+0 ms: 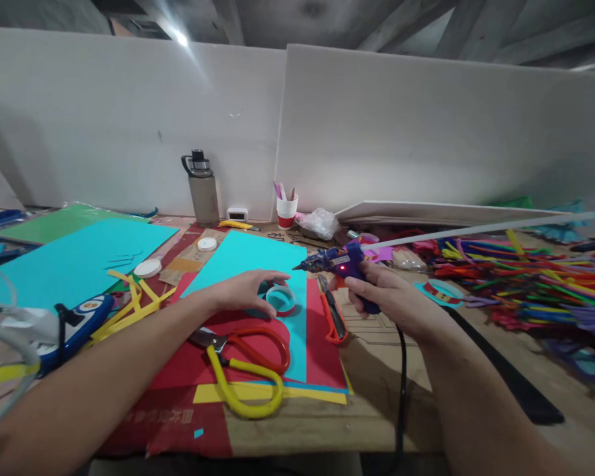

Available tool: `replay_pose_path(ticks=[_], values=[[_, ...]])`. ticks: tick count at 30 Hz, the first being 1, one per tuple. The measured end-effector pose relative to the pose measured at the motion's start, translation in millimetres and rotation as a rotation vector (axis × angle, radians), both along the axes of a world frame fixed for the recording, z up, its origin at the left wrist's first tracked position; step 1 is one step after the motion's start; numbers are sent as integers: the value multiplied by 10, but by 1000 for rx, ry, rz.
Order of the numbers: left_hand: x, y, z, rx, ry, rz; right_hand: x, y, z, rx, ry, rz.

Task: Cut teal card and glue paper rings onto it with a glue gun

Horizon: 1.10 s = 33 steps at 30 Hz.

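Note:
My right hand (381,291) grips a blue hot glue gun (347,259) by its handle. Its red light is lit, and a long white glue stick (476,228) sticks out of its back. The nozzle points left, over a turquoise sheet (297,350). Curved beside a small white and red ring (281,312), my left hand (250,291) has its thumb and fingers apart; whether they touch the ring is unclear. Scissors with red and yellow handles (250,390) lie just below that hand. An orange utility knife (333,311) lies between the two hands.
Yellow strips (133,304) and a blue power strip (86,324) lie left. A bottle (204,198) and a paper cup (287,215) with pens stand behind. Right are colourful pipe cleaners (506,264) and a black bar (506,370). The glue gun's cord (402,390) hangs over the table's front edge.

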<state>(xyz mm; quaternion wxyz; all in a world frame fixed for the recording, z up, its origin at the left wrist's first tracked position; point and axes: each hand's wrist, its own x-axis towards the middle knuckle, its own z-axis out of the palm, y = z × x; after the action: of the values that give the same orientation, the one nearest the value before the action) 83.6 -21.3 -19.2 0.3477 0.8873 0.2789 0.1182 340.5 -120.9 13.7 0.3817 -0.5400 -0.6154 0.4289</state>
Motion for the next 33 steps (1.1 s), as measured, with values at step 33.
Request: replay_pose_path(ticks=[33], values=[[40,-50,-160,22,-150,158,-76,37,-127,41,-239,115]])
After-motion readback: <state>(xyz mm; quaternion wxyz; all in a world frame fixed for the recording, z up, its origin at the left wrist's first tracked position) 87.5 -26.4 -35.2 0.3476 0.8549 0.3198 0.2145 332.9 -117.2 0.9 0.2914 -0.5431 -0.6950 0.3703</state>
